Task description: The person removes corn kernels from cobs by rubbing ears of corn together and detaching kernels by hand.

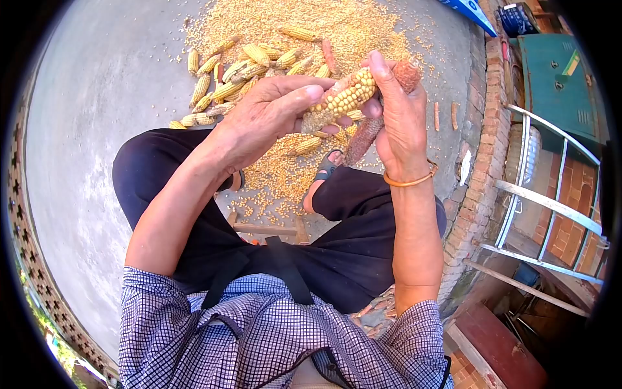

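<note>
A partly shelled corn cob is held up in front of me, with yellow kernels on its middle and bare patches at its ends. My left hand is closed around its lower left end, thumb along the top. My right hand grips the upper right end and also holds a bare reddish cob, which slants down behind the fingers; its reddish tip shows above the thumb. Beyond the hands lies a pile of corn cobs, most with kernels on, beside loose kernels.
More kernels lie on the concrete floor between my feet. A wooden stool frame shows below my legs. To the right are a low brick edge, a white metal frame and a green cabinet. Two thin sticks lie near the bricks.
</note>
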### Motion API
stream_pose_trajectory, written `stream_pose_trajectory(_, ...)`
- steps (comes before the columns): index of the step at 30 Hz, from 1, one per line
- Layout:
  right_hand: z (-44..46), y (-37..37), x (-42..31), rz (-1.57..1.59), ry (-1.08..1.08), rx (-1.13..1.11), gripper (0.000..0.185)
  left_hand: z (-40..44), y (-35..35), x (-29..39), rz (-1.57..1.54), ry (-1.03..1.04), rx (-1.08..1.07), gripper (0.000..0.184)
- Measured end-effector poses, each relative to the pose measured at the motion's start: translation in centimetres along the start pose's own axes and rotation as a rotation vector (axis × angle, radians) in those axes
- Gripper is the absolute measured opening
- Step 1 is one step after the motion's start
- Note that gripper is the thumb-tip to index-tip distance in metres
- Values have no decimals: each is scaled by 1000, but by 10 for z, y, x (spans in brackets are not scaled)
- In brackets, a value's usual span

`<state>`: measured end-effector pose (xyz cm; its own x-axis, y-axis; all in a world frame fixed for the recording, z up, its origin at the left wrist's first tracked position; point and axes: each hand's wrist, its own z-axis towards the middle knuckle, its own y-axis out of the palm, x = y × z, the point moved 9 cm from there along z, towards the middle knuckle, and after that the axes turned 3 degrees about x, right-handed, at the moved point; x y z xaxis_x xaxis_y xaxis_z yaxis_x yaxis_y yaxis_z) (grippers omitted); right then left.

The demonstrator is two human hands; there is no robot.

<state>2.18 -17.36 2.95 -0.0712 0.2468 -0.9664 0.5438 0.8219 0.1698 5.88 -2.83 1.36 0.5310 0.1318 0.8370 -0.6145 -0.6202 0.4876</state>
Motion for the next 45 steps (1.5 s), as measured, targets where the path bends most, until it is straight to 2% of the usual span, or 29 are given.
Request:
stream_pose_trajectory(3,0,0,0,-7,-4,-19,22,0,7,5,105,69,-94,44)
stream_pose_trajectory(9,1,1,1,-1,13,-47,24,2,7,2,107,122,-104,46)
stream_pose_trajectory(12,0,5,-2,11,-16,-64,24,2,3,4,210,202,-71,45)
stream_pose_trajectory(15,0,5,-4,40,-35,-53,25,-3,4,10,396,112,-4,43)
stream_pose_trajectory(18,-1,3,-7,31,-57,-27,26,1,4,-1,253,190,7,40)
stream_pose_trajectory(21,-4,4,-8,-18,-78,0,25,1,1,-3,275,197,7,39)
stream_pose_trajectory(27,-6,8,-7,-33,-41,-85,22,3,2,-13,45,-6,37,38)
stream_pose_trajectory(30,-6,9,-5,-14,-9,-119,22,3,15,-4,-271,63,-165,40)
stream_pose_trajectory(36,-3,8,-2,-12,17,-103,23,2,18,-4,-288,-12,-164,41)
stream_pose_trajectory(45,-3,7,-1,0,12,-79,22,-3,19,1,-54,113,-197,45)
